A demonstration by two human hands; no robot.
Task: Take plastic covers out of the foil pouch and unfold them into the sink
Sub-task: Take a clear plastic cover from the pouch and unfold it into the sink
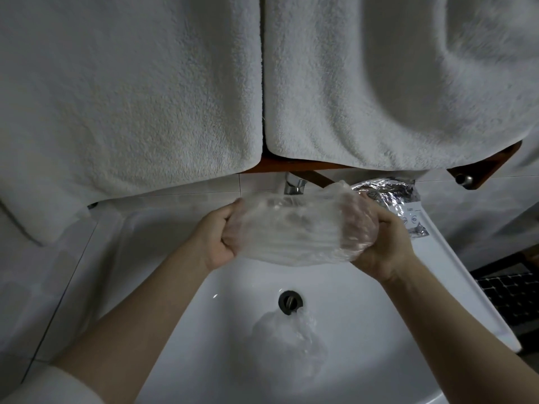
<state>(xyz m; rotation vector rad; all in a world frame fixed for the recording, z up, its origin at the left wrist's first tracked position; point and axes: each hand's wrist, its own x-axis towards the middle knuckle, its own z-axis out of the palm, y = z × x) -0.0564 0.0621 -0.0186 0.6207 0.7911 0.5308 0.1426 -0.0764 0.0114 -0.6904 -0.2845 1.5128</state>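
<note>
A clear plastic cover [291, 228] is stretched between both hands above the white sink [163, 330]. My left hand [221, 237] grips its left end with curled fingers. My right hand [376, 237] has its fingers inside the right end, seen through the film. Another plastic cover [288, 345] lies opened out in the sink bowl, just below the drain [290, 301]. The silver foil pouch [390, 199] lies crumpled on the sink's back right rim, behind my right hand.
Two white towels [131, 97] hang from a wooden rail [291, 166] right above the sink. The chrome tap [294, 185] is partly hidden behind the stretched cover. Dark tiled floor [510, 293] shows at the right.
</note>
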